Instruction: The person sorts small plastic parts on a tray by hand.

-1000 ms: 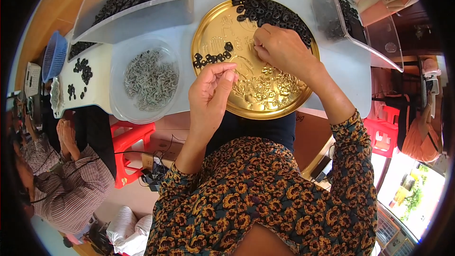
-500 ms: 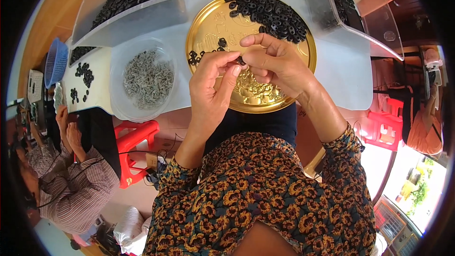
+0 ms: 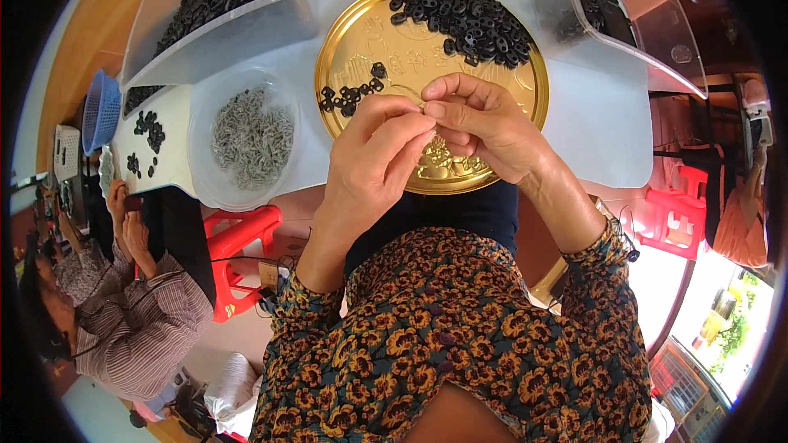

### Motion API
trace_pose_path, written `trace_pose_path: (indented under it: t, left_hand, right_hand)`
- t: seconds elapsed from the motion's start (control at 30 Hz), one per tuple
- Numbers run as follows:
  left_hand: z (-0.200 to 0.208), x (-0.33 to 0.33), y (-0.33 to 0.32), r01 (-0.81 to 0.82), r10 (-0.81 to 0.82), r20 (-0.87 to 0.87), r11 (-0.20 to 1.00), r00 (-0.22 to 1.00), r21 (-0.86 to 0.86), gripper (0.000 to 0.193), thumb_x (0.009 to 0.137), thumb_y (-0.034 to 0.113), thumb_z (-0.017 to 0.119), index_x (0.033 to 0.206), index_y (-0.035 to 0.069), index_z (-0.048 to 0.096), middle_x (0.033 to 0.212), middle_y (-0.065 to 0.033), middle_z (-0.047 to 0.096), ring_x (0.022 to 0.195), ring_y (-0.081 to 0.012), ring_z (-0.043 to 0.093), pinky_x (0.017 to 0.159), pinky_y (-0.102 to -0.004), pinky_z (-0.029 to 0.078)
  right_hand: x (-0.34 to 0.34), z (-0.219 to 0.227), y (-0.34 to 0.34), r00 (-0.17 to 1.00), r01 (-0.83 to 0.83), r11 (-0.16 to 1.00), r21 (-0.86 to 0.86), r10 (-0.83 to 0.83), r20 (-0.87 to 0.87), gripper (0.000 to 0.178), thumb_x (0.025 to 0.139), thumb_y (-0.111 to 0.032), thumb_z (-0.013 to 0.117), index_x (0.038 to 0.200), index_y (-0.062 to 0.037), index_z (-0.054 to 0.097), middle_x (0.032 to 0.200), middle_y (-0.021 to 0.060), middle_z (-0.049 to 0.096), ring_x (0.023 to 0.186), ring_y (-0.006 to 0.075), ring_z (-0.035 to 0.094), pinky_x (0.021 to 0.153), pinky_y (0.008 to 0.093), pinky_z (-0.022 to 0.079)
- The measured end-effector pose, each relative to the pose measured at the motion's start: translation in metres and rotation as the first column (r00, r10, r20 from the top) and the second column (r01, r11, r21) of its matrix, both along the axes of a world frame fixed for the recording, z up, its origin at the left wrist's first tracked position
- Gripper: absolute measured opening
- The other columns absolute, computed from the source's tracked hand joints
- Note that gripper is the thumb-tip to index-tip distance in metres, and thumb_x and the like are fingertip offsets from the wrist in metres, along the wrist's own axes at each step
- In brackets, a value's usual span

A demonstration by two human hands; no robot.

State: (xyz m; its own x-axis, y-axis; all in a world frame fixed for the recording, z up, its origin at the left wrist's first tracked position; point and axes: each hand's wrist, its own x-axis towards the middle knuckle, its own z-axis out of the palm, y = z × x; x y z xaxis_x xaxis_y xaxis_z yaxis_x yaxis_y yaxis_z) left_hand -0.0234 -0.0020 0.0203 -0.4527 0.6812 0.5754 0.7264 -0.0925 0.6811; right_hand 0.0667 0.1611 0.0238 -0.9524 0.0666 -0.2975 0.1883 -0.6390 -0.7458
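We see a loose top (image 3: 460,320) crowded with yellow-orange and brown blossoms on a dark teal ground. Two round, dark purplish buttons (image 3: 446,338) show down its front, and we notice the neckline (image 3: 444,383) notched into a point. The left sleeve (image 3: 305,299) and right sleeve (image 3: 606,275) repeat the print and stop along the forearms. We find the left hand (image 3: 371,152) and right hand (image 3: 490,127) bare, and the trousers (image 3: 435,217) plain dark navy.
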Motion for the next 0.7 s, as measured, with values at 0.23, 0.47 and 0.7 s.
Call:
trace_pose_path:
  t: [0.23,0.47,0.7]
  left_hand:
    - [-0.003,0.006,-0.010,-0.028,0.028,0.214,1.000,0.976,0.000,0.016,0.081,-0.004,0.069,0.095,0.000,0.062,0.083,-0.0086,0.061,0.071,-0.0167,0.062,0.057,-0.0254,0.050]
    - [-0.009,0.030,-0.021,0.157,-0.318,0.791,0.948,0.522,0.277,0.016,0.089,-0.006,0.058,0.104,-0.002,0.055,0.096,-0.0099,0.061,0.084,-0.0136,0.063,0.072,-0.0245,0.053]
    - [-0.018,0.057,-0.015,0.144,-0.469,0.832,0.883,0.297,0.446,0.016,0.092,-0.004,0.056,0.106,-0.003,0.051,0.103,-0.0135,0.060,0.086,-0.0172,0.063,0.079,-0.0285,0.053]
  right_hand:
    - [0.026,0.009,-0.018,0.999,0.042,0.892,0.450,-0.050,0.007,0.020,0.090,-0.010,0.065,0.106,0.0007,0.063,0.083,0.0008,0.062,0.068,0.0045,0.053,0.059,0.0196,0.044]
    - [0.045,0.007,-0.026,0.956,0.231,0.668,0.707,-0.020,-0.293,0.018,0.085,0.002,0.066,0.103,-0.0006,0.066,0.090,0.0068,0.065,0.080,0.0112,0.063,0.069,0.0249,0.053]
    - [0.062,0.008,-0.023,0.895,0.364,0.560,0.744,0.012,-0.447,0.021,0.076,-0.003,0.075,0.096,-0.0056,0.069,0.086,0.0066,0.061,0.076,0.0165,0.061,0.064,0.0274,0.049]
